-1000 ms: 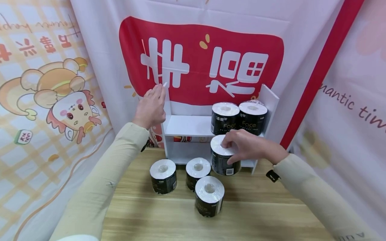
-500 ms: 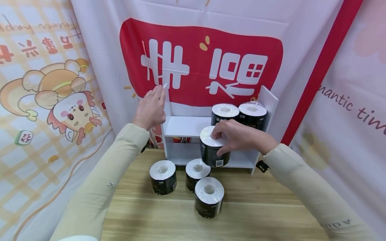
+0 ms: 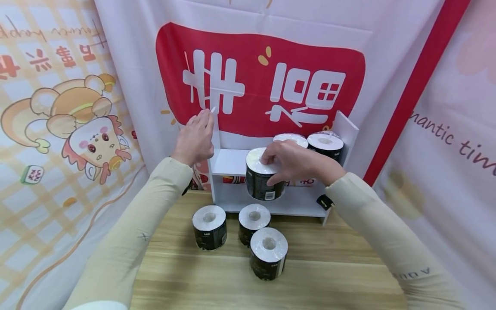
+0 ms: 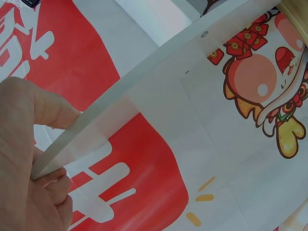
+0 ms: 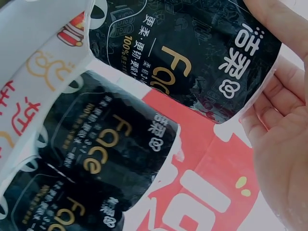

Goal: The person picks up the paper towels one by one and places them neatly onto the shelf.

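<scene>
My right hand (image 3: 296, 161) grips a toilet paper roll (image 3: 257, 183) by its top and side, in front of the upper board of a white shelf (image 3: 228, 161). The roll has a black wrapper with gold "Face" lettering, plain in the right wrist view. Two similar rolls stand at the right of the upper board: one roll (image 3: 325, 141) by the side panel, and a second roll (image 3: 290, 137) partly hidden behind my right hand. My left hand (image 3: 195, 138) pinches the upper edge of the shelf's left side panel (image 4: 103, 101) between thumb and fingers.
Three more rolls stand on the wooden table (image 3: 186, 275): a left roll (image 3: 209, 234), a middle roll (image 3: 253, 217) and a front roll (image 3: 268, 254). Behind the shelf hangs a white cloth with a red panel (image 3: 252, 77). Printed cloth (image 3: 35, 146) hangs at the left.
My right hand has lifted the held roll up and leftward, from low before the shelf to about the upper board's height. The left hand stays on the side panel.
</scene>
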Available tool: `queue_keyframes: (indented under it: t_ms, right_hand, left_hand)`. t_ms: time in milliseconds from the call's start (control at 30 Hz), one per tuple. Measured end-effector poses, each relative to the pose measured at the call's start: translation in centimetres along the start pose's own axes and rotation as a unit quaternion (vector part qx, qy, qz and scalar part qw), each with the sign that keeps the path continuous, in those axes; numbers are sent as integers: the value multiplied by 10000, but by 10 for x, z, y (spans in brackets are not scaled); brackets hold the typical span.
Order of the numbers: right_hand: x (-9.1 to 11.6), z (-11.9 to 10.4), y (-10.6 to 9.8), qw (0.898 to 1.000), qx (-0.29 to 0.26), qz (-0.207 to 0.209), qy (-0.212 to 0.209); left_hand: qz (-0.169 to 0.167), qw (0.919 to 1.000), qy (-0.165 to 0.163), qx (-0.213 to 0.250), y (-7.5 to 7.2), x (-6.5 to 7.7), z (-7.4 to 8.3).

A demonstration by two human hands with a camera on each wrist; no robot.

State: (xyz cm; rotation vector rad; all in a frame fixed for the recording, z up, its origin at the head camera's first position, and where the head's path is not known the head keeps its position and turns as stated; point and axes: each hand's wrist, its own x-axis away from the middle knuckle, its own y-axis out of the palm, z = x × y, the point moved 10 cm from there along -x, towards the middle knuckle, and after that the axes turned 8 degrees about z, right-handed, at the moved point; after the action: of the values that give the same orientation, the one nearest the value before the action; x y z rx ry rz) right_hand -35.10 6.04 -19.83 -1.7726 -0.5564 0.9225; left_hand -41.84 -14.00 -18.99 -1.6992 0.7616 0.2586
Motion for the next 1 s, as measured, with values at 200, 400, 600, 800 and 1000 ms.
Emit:
queue_keyframes:
  t_ms: [200,400,600,800,1000]
  right_hand:
    - [-14,-3,-11,9998,-23,181,-71]
    - [-26,-2,-20,9993,-23,371,-17]
    - [-36,0,-25,9989,18,473,40]
    - [-44,2,-28,9983,122,573,-36]
    - [-51,8,-31,9976,107,677,26]
  left_hand:
    - [17,10000,-4,0,0,0,0]
    - [12,10000,0,-3,0,0,0]
    - [-27,10000,-57,34,1,-2,0]
    - [-54,10000,-67,17,1,-2,0]
    - [-49,10000,-40,-34,0,0,-1]
